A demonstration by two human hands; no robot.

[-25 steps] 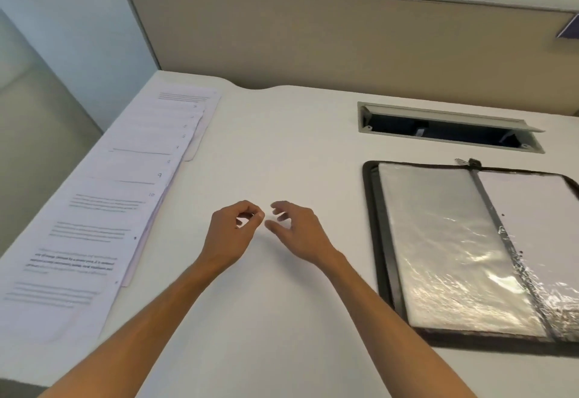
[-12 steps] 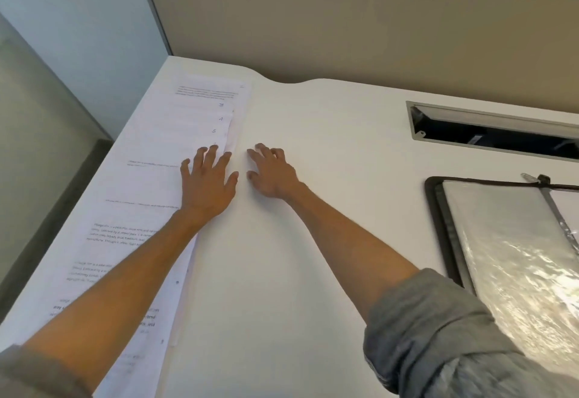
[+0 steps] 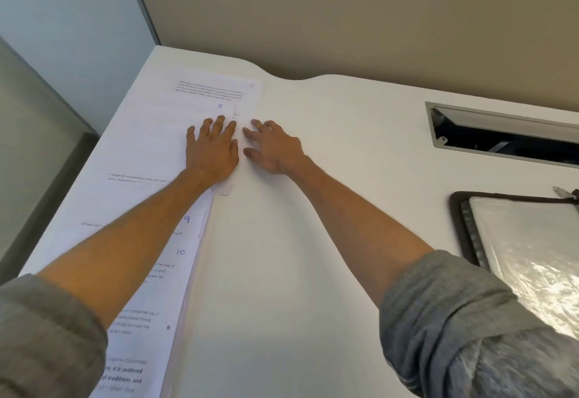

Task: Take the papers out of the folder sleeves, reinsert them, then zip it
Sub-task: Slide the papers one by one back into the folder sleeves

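Leftmost, a long overlapping row of white printed paper sheets (image 3: 150,159) runs along the left edge of the white desk (image 3: 313,241), from the near edge up toward the far corner. Several sheets carry handwritten blue numbers near their right edges; I can read a 3 by the far end and a 9 and a 10 closer to me, while the printed lines are too blurred to read.

My left hand (image 3: 213,150) lies flat on these sheets, palm down, fingers straight and slightly spread, pressing on the paper just below the sheet marked 3. Its forearm crosses the nearer sheets, and a rolled grey sleeve (image 3: 47,335) covers the arm at the bottom left corner.

Just beside it, my right hand (image 3: 272,147) rests palm down at the right edge of the row, fingers extended and relaxed, gripping nothing. Its fingertips reach onto the edge of the sheets, the heel sits on the bare desk, and its thumb nearly meets the left hand.

Farther right, a rectangular cable slot with a grey metal frame (image 3: 501,134) is set into the desk near the beige partition wall (image 3: 344,21). Below it, at the right edge, the open black zip folder with shiny clear plastic sleeves (image 3: 526,250) lies flat on the desk, well apart from both hands and only partly in view.
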